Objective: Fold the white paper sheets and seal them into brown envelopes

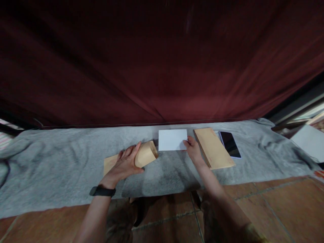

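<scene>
My left hand (126, 164) lies across a brown paper envelope (146, 154). Its fingers are along the far edge and its thumb is at the near edge, gripping the envelope so that it bows upward. The envelope's right end gapes, and my hand covers its middle. Between thumb and fingers, my right hand (192, 147) pinches the right edge of a white sheet of paper or card (172, 139). The sheet's left edge is close to the envelope's gaping end. To the right of my right hand lies a stack of brown envelopes (214, 148).
A phone (230, 144) with a pale purple edge lies just right of the envelope stack. Grey cloth (63, 168) covers the long, narrow surface. Behind it hangs a dark red curtain (162, 74). Tiled floor (273, 206) shows in front. A white object (308, 141) stands at far right.
</scene>
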Demonstrator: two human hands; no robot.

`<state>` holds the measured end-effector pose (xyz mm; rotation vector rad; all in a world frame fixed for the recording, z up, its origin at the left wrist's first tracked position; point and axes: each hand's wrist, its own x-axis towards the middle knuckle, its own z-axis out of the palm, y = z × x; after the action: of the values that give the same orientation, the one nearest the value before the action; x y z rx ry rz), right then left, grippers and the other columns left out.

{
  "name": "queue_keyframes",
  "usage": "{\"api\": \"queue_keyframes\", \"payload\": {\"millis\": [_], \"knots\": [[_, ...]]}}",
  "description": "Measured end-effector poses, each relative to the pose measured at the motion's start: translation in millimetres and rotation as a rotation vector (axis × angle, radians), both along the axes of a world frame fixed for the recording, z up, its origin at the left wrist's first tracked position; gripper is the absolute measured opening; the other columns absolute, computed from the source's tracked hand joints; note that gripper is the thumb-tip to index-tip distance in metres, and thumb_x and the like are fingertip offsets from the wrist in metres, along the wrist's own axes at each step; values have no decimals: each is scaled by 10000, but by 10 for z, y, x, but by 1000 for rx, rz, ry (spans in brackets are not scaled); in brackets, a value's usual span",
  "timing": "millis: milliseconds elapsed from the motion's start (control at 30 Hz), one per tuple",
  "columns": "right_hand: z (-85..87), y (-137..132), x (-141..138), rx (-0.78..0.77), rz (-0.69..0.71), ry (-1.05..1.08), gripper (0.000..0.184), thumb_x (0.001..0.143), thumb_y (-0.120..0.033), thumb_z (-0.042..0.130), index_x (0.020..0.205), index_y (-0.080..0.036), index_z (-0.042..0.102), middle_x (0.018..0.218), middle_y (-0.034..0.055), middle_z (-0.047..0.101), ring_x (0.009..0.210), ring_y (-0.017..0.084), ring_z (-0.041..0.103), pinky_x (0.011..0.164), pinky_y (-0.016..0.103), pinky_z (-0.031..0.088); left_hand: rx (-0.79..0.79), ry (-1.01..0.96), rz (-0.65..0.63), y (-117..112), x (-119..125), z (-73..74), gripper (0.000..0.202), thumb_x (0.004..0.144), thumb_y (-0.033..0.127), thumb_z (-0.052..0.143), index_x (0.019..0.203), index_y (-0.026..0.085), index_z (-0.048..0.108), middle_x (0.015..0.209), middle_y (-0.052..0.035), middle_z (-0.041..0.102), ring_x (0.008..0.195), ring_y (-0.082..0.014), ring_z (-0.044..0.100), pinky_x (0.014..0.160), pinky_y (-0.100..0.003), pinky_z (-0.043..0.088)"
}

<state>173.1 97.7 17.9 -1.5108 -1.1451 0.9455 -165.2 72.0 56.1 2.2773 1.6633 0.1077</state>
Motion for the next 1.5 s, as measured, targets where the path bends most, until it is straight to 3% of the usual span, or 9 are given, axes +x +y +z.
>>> {"api": "queue_keyframes", "payload": {"millis": [133, 300, 533, 833, 1167, 1300, 1500], "knots": [[30, -57, -8, 76, 86, 26, 245, 777, -463, 559, 846, -237, 626, 772, 22, 627, 718, 198, 542, 650, 296, 468, 12, -22, -38, 5, 68, -1, 1198, 669, 449, 738, 1621, 285, 31, 1549, -138, 395, 1449, -382, 354, 1201, -568, 177], [7, -67, 17, 59, 132, -56, 219, 782, -432, 548, 802, -236, 643, 701, 1, 595, 673, 184, 513, 643, 293, 433, 10, -13, -39, 26, 127, -35, 1208, 648, 427, 749, 1620, 263, 51, 1538, -145, 398, 1448, -392, 346, 1206, -587, 135], [14, -55, 81, -55, 203, -2, 180, 766, -374, 572, 788, -240, 691, 667, -4, 598, 595, 178, 544, 507, 290, 486, 17, 11, -33, 47, 141, -127, 1243, 625, 432, 766, 1618, 288, 33, 1559, -154, 353, 1452, -395, 332, 1204, -587, 126], [22, -43, 73, -136, 351, -35, 152, 796, -287, 594, 677, -213, 654, 557, -19, 595, 486, 146, 555, 449, 262, 486, 42, -7, -68, 23, 167, -106, 1223, 640, 423, 767, 1617, 299, 42, 1558, -142, 351, 1452, -389, 324, 1209, -606, 101], [-45, -254, -354, -204, 377, -4, 139, 829, -246, 552, 874, -230, 682, 676, -11, 640, 574, 152, 573, 468, 242, 456, 63, -47, -144, 3, 376, -116, 1267, 636, 400, 807, 1620, 291, 17, 1571, -164, 320, 1490, -392, 260, 1211, -618, 110], [-55, -237, -357, -189, 306, -109, 103, 849, -249, 553, 796, -218, 637, 666, -17, 610, 596, 137, 563, 508, 221, 400, 26, -51, -143, 16, 404, -102, 1287, 621, 387, 820, 1620, 270, 17, 1570, -181, 316, 1503, -379, 239, 1214, -608, 123], [-17, -190, -234, -170, 330, -137, 248, 856, -380, 597, 695, -202, 662, 630, -27, 593, 618, 132, 540, 575, 235, 368, 15, -81, -155, 23, 449, -116, 1301, 602, 398, 835, 1622, 278, 35, 1561, -167, 335, 1493, -392, 257, 1214, -623, 112]]}}
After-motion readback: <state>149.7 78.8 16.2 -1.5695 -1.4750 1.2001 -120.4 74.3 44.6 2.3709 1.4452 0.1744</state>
